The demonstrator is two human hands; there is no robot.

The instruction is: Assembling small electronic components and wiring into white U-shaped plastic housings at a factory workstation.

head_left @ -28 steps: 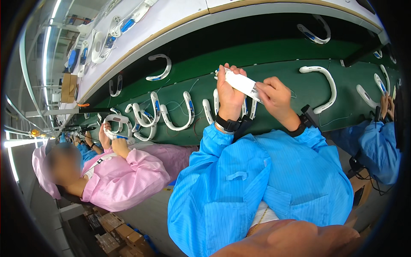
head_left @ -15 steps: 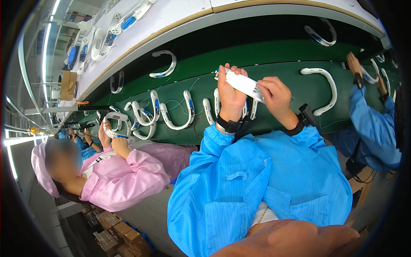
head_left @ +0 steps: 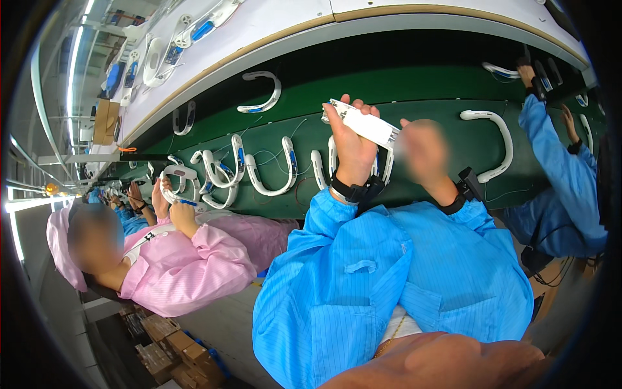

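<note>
My left hand is closed around a white plastic housing with a broad, smooth face, held up above the green conveyor belt. Small pale details show at both ends of it. Close to its right end is my right hand, smeared over, so its fingers and anything in them cannot be made out. Behind my left hand, white curved arms stick out over the belt; whether they join the held housing is hidden.
Several white U-shaped housings, one a curved housing, lie on the green belt with thin wires. A co-worker in pink handles another at left. A co-worker in blue reaches in at right. A white shelf runs along the far side.
My right hand has moved slightly right, off the end of the white housing. My left hand keeps its hold. At right the co-worker's arm has reached farther over the belt.
</note>
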